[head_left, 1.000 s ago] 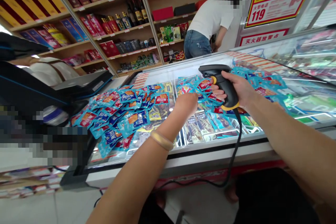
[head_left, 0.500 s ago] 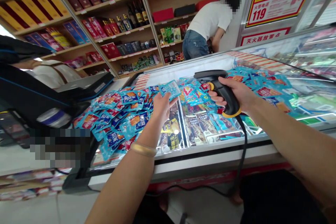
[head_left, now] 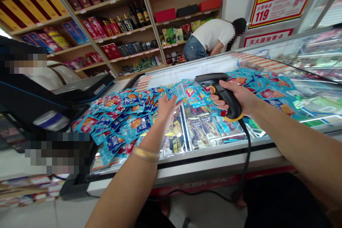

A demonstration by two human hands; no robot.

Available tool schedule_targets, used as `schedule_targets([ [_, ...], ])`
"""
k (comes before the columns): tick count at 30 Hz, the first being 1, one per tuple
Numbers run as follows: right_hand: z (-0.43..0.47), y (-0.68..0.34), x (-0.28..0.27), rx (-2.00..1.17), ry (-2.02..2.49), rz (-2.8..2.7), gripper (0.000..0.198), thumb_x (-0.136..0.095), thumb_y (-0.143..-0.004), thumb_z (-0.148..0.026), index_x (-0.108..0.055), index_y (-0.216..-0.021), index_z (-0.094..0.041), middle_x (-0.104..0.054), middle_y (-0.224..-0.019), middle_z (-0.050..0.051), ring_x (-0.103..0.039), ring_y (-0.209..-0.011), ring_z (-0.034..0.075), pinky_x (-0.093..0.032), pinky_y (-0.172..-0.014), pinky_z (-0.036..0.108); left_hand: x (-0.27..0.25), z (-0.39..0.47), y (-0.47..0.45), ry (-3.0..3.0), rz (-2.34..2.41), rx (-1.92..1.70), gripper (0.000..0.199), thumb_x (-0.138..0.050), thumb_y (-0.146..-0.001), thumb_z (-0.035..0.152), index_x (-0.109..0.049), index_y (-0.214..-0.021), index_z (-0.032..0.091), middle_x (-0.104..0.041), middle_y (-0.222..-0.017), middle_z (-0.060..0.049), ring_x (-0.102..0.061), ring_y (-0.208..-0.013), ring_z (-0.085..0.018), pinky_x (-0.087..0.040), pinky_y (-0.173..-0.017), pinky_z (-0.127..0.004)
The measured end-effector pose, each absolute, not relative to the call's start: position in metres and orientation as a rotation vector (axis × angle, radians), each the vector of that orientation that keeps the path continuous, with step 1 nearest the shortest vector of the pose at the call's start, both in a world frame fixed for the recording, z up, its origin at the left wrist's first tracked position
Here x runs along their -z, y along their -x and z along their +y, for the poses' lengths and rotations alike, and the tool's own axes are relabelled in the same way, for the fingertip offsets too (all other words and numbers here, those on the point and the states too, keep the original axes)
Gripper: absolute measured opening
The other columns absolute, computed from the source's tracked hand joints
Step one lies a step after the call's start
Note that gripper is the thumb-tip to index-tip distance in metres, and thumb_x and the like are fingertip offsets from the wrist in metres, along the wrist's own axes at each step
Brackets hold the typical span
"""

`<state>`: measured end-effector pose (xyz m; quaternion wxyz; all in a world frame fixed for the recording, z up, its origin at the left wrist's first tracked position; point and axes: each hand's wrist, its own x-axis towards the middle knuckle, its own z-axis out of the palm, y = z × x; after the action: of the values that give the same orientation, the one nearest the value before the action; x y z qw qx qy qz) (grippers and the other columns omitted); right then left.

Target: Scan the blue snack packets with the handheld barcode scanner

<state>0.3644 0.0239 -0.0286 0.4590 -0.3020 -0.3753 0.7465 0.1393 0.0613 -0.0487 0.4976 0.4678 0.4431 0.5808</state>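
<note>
My left hand (head_left: pixel 167 108) pinches a small light-blue snack packet (head_left: pixel 176 92) above the glass top of a freezer (head_left: pixel 171 151). In my right hand (head_left: pixel 235 96) is a black and yellow barcode scanner (head_left: pixel 227 94), my fingers wrapped round its handle and its head pointing left toward the packet. A big heap of blue and red snack packets (head_left: pixel 136 124) lies on the glass to the left of my left hand. Beyond my right hand, more such packets (head_left: pixel 275 92) are spread over the glass.
The scanner's cable (head_left: pixel 247 156) hangs over the freezer's front edge. At left stands a dark checkout terminal (head_left: pixel 34 96), with a person (head_left: pixel 57 74) partly behind it. Across the freezer, another person (head_left: pixel 211 37) bends beside shelves (head_left: pixel 157 21) of boxes and bottles.
My left hand has shifted slightly right with the packet, nearer the scanner. The scanner has moved slightly left. The person across the freezer has bent lower.
</note>
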Motion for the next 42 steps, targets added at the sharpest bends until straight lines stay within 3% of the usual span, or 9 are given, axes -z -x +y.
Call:
schedule_targets([
  [6,0.024,-0.364,0.029,-1.835,0.725,-0.908,0.021,-0.049,-0.094,-0.038,-0.054,-0.087,-0.019,-0.051,-0.068,0.003,-0.043,-0.049,0.010,-0.039,-0.038,0.019,0.056,0.067,-0.138,-1.167,1.105,-1.418,0.019,-0.061,-0.071,0.018,-0.063,-0.089,0.016,-0.065,-0.077,0.002,-0.066,-0.084,-0.015,-0.057,-0.095,-0.044],
  [9,0.026,-0.359,0.032,-1.807,0.701,-0.916,0.022,-0.051,-0.092,-0.040,-0.054,-0.087,-0.019,-0.050,-0.068,0.002,-0.043,-0.049,0.010,-0.039,-0.038,0.018,0.057,0.068,-0.138,-1.345,1.189,-1.437,0.033,-0.056,-0.075,0.018,-0.067,-0.106,0.018,-0.071,-0.087,0.000,-0.068,-0.088,-0.017,-0.057,-0.092,-0.041],
  [14,0.027,-0.338,0.035,-1.833,0.685,-0.875,0.023,-0.055,-0.090,-0.039,-0.055,-0.085,-0.017,-0.051,-0.069,0.003,-0.044,-0.050,0.010,-0.041,-0.040,0.019,0.034,0.060,-0.116,-2.074,1.462,-1.325,0.047,-0.047,-0.082,0.014,-0.067,-0.124,0.023,-0.075,-0.109,-0.003,-0.068,-0.102,-0.020,-0.051,-0.099,-0.037],
  [20,0.025,-0.306,0.038,-1.937,0.658,-0.852,0.023,-0.054,-0.091,-0.039,-0.055,-0.082,-0.017,-0.051,-0.068,0.002,-0.044,-0.050,0.010,-0.041,-0.040,0.019,0.011,0.038,-0.037,-2.709,1.671,-1.079,0.054,-0.035,-0.088,0.013,-0.056,-0.136,0.023,-0.060,-0.139,-0.005,-0.054,-0.129,-0.020,-0.027,-0.119,-0.047],
  [23,0.024,-0.289,0.039,-1.979,0.654,-0.847,0.022,-0.055,-0.091,-0.038,-0.055,-0.083,-0.017,-0.052,-0.067,0.002,-0.045,-0.050,0.010,-0.041,-0.040,0.018,0.021,0.027,-0.001,-2.770,1.896,-0.701,0.053,-0.036,-0.093,0.027,-0.045,-0.146,0.025,-0.046,-0.152,-0.008,-0.041,-0.142,-0.026,-0.013,-0.120,-0.060],
  [26,0.022,-0.275,0.039,-2.022,0.652,-0.856,0.023,-0.056,-0.090,-0.038,-0.055,-0.082,-0.016,-0.052,-0.067,0.002,-0.046,-0.050,0.009,-0.041,-0.040,0.017,0.037,0.017,0.016,-2.778,1.978,-0.305,0.061,-0.041,-0.094,0.046,-0.039,-0.150,0.022,-0.035,-0.158,-0.011,-0.025,-0.149,-0.033,-0.011,-0.118,-0.065],
  [28,0.021,-0.270,0.039,-2.044,0.661,-0.865,0.026,-0.055,-0.091,-0.038,-0.056,-0.080,-0.015,-0.052,-0.067,0.002,-0.046,-0.049,0.008,-0.042,-0.040,0.016,0.044,0.013,0.018,-2.797,1.990,-0.202,0.062,-0.039,-0.095,0.049,-0.038,-0.150,0.020,-0.034,-0.159,-0.012,-0.022,-0.149,-0.034,-0.013,-0.118,-0.064],
  [35,0.021,-0.273,0.038,-2.041,0.676,-0.842,0.027,-0.051,-0.094,-0.038,-0.057,-0.081,-0.015,-0.051,-0.066,0.001,-0.045,-0.048,0.008,-0.042,-0.040,0.017,0.037,0.016,0.004,-2.817,2.004,-0.347,0.062,-0.037,-0.096,0.047,-0.033,-0.153,0.023,-0.033,-0.159,-0.012,-0.019,-0.150,-0.034,-0.014,-0.118,-0.064],
  [42,0.030,-0.316,0.018,-1.869,0.643,-0.839,0.025,-0.048,-0.094,-0.038,-0.056,-0.086,-0.016,-0.051,-0.067,0.002,-0.044,-0.048,0.009,-0.040,-0.039,0.017,0.035,0.038,-0.066,-2.720,1.696,-0.765,0.060,-0.041,-0.096,0.043,-0.034,-0.149,0.016,-0.034,-0.158,-0.017,-0.024,-0.149,-0.031,-0.019,-0.121,-0.054],
])
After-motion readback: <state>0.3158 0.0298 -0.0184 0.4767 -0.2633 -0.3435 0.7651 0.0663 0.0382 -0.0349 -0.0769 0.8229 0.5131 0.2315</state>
